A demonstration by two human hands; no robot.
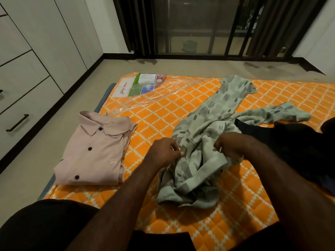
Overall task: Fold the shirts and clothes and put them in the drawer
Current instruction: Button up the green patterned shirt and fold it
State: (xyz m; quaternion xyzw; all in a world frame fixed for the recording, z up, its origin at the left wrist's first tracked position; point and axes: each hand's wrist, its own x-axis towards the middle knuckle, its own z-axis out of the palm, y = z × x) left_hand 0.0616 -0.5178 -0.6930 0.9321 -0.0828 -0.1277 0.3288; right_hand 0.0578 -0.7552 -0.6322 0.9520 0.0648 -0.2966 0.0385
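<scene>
Fingers of both hands are curled into the crumpled green patterned shirt (197, 156) that I see at the middle of the mattress: the left hand (164, 151) pinches a fold of cloth at the shirt's left side, and the right hand (231, 144) grips a bunched part beside a thick hem band. I see the two hands near each other, with rumpled cloth between them. The shirt lies unfolded; one short sleeve stretches toward the far edge of the mattress, and another part trails off to the right.

Just right of the shirt, and touching it, I see a pile of dark clothes (297, 145), with a green sleeve lying partly over its upper edge. To the left, well apart from the green shirt, a pink buttoned shirt (96, 151) lies folded flat, collar away from me, near the left edge of the orange quilted mattress (159, 115). I see clear plastic wrap with a printed label (143, 85) covering the far left corner of the mattress.

Beyond the mattress edge on the left I see bare floor and then a white cabinet with closed drawers (27, 98) with dark bar handles; I cannot see what is inside them. A dark-framed glass door (199, 28) stands at the far wall
</scene>
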